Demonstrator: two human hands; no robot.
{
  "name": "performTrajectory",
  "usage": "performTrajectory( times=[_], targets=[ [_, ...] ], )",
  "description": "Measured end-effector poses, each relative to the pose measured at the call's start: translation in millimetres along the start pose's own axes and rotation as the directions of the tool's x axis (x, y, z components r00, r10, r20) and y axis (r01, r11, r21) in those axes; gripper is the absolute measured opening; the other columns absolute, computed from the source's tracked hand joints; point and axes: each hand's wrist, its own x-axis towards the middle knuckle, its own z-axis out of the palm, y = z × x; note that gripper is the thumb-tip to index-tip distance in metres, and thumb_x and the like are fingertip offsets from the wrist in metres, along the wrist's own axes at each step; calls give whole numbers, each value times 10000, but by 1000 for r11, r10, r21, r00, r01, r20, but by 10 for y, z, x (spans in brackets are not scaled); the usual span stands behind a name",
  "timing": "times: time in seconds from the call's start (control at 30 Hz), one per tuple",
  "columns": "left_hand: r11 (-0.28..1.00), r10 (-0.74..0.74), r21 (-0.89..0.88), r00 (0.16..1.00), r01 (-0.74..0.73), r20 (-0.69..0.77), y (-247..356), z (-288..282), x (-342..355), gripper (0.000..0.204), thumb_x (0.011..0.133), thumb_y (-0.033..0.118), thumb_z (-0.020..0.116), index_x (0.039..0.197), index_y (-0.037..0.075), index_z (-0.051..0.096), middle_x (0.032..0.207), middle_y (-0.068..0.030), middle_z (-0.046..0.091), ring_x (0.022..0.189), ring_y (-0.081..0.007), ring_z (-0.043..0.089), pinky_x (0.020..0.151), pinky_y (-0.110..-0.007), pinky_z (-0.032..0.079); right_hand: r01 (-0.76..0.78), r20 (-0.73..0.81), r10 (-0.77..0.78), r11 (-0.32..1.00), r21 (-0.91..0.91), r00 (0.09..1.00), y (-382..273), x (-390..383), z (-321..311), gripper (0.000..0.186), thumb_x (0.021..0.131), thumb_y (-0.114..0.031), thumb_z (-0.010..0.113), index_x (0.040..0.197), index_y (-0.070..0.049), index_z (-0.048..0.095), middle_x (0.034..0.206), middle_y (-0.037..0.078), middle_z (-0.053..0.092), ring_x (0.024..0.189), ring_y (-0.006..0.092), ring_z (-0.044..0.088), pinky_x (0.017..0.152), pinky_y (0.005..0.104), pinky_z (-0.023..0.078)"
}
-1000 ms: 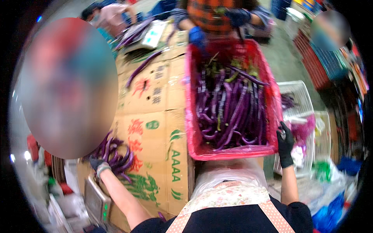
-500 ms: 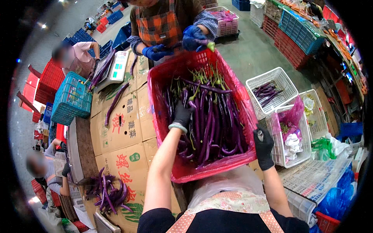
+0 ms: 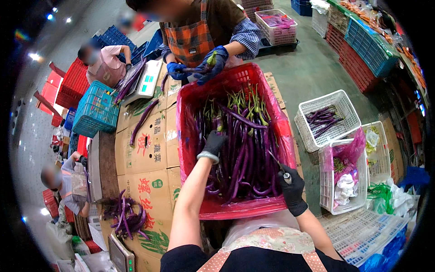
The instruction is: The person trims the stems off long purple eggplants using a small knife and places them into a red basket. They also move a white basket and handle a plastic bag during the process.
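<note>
A red crate, lined with pink plastic film, stands before me, filled with long purple eggplants whose green stems point away from me. My left hand, in a black glove, is inside the crate, its fingers closed round an eggplant near its stem end. Over the crate's right side, my right hand, also gloved in black, grips a small knife. Its thin blade points up and left over the eggplants. Across from me, a person's blue-gloved hands hold another eggplant.
Flattened cardboard covers the table at left, with loose eggplants piled on it. A scale bearing eggplants and a teal crate stand farther off. At right are white baskets, one with eggplants. Other people work at left.
My right hand with the knife has moved from outside the crate's right rim to over the eggplants. The co-worker's blue-gloved hands have come together on one eggplant. The view has shifted slightly.
</note>
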Motion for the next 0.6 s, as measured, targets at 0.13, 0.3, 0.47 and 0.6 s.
performTrajectory(
  times=[0.13,0.3,0.47,0.6],
  targets=[
    [974,-10,-226,1000,5,-20,448,-411,-900,283,633,40,580,916,46,559,698,-4,526,632,-116,493,543,-248,399,-64,116,54,994,86,992,21,17,-4,217,768,-115,659,968,-44,613,837,136,634,736,232,628,647,314,486],
    [901,92,-403,978,-162,-186,846,-1095,-1964,441,636,10,561,1075,20,530,781,5,512,684,-102,496,593,-232,425,-262,259,198,934,243,945,54,7,-13,209,791,-90,634,991,-31,618,833,80,644,720,137,592,653,270,472],
    [399,351,-728,827,-557,-440,1021,-1360,-2491,645,673,179,648,1224,0,364,845,-42,450,703,-166,438,617,-270,429,-384,435,192,828,409,879,-46,237,71,235,805,-86,621,1031,-23,607,859,25,630,746,85,552,671,233,453],
    [-35,395,-780,708,-625,-585,1119,-1154,-2550,696,684,91,605,1299,-23,300,769,-26,361,637,-112,360,601,-243,344,-317,512,61,846,428,857,-113,527,149,302,791,-110,649,1069,-27,568,831,6,566,758,70,496,693,216,420]
  ],
)
